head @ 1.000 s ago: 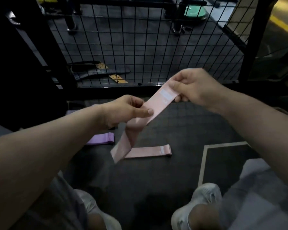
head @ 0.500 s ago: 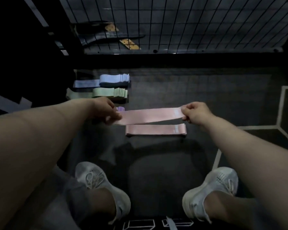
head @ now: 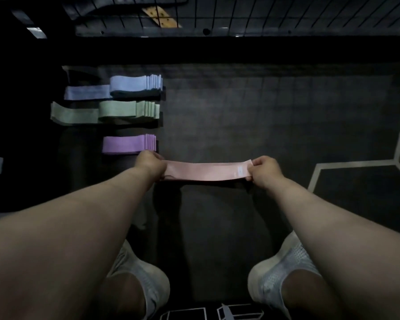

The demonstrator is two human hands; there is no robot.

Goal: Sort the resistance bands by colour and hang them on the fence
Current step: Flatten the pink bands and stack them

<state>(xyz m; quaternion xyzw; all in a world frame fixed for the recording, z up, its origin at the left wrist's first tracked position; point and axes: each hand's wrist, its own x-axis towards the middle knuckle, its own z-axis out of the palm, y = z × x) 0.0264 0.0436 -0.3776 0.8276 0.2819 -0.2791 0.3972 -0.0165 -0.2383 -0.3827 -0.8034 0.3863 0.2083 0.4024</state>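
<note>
A pink band lies stretched flat just above the dark floor, covering the pink band that lay there. My left hand grips its left end and my right hand pinches its right end near a white label. Left of it sit three sorted stacks: purple bands, green bands and blue bands. The black wire fence runs along the top of the view.
My two white shoes stand near the bottom edge. A black bar runs under the fence. Grey lines mark the floor at right. A yellow-tipped piece of equipment lies behind the fence.
Both hands lowered the pink band from chest height to the floor, straightened it flat and brought it over the other pink band. The view tilted down.
</note>
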